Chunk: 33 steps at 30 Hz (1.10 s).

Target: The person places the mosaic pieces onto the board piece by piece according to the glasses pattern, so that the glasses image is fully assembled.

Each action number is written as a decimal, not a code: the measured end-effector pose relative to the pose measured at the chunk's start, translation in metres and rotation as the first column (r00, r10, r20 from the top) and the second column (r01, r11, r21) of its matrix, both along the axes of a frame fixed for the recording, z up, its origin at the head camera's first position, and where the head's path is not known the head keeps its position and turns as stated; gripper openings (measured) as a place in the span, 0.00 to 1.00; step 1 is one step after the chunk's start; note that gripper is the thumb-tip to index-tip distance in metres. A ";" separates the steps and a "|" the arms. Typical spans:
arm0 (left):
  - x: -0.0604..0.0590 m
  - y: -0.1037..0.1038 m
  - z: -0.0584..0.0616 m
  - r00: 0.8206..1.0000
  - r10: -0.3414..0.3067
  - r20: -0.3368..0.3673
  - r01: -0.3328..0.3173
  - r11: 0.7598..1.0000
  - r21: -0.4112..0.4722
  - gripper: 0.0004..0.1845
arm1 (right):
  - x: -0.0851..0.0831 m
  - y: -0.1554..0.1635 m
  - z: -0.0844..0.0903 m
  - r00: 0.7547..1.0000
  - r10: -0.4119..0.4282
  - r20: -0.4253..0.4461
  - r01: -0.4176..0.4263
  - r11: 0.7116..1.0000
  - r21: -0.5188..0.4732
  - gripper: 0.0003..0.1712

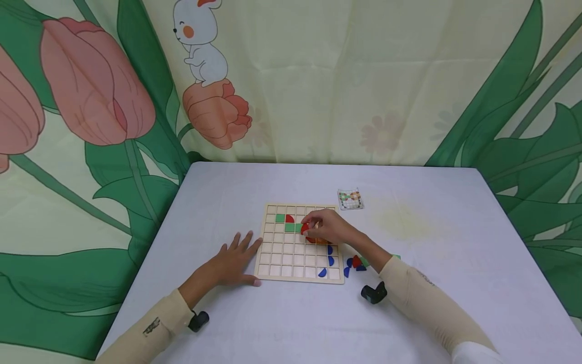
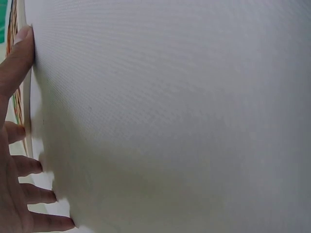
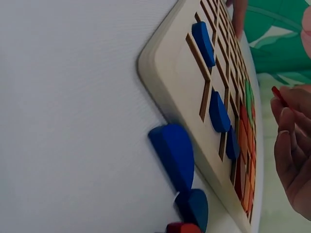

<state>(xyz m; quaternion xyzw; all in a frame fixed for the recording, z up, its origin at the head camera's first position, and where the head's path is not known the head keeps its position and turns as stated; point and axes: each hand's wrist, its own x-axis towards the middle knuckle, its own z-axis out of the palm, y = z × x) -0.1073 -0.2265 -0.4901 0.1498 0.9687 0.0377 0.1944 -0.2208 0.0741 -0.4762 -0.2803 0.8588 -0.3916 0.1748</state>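
The square wooden grid board (image 1: 287,259) lies on the table between both hands. My right hand (image 1: 331,227) is over the board's upper right part and pinches a small red piece (image 3: 278,93) between thumb and fingertips. Green squares (image 1: 280,218) and a red quarter-round piece (image 1: 289,219) sit in cells left of it. Orange pieces (image 3: 244,136) fill cells partly hidden under that hand. Blue rounded pieces (image 1: 330,261) lie along the board's right side. My left hand (image 1: 233,263), fingers spread, rests at the board's left edge.
Loose blue (image 3: 172,153), red (image 1: 356,261) and green pieces lie right of the board, some partly covered by the right forearm. A small printed pattern card (image 1: 350,199) lies behind the board's far right corner. A printed curtain (image 1: 318,101) hangs behind the white table.
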 end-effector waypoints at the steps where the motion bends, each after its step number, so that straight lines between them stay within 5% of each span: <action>1: 0.000 0.000 0.000 1.000 0.000 -0.001 0.000 1.000 0.000 0.60 | -0.002 -0.003 -0.001 1.000 0.003 0.001 -0.003 1.000 0.002 0.17; 18: 0.001 0.000 0.003 1.000 -0.004 -0.004 0.004 1.000 0.011 0.60 | -0.034 -0.063 -0.010 0.992 0.001 0.130 0.004 0.999 -0.044 0.17; 33: -0.002 -0.002 -0.002 1.000 -0.016 0.001 0.016 1.000 -0.010 0.61 | -0.040 -0.101 -0.013 0.994 -0.046 -0.102 0.060 0.988 0.144 0.12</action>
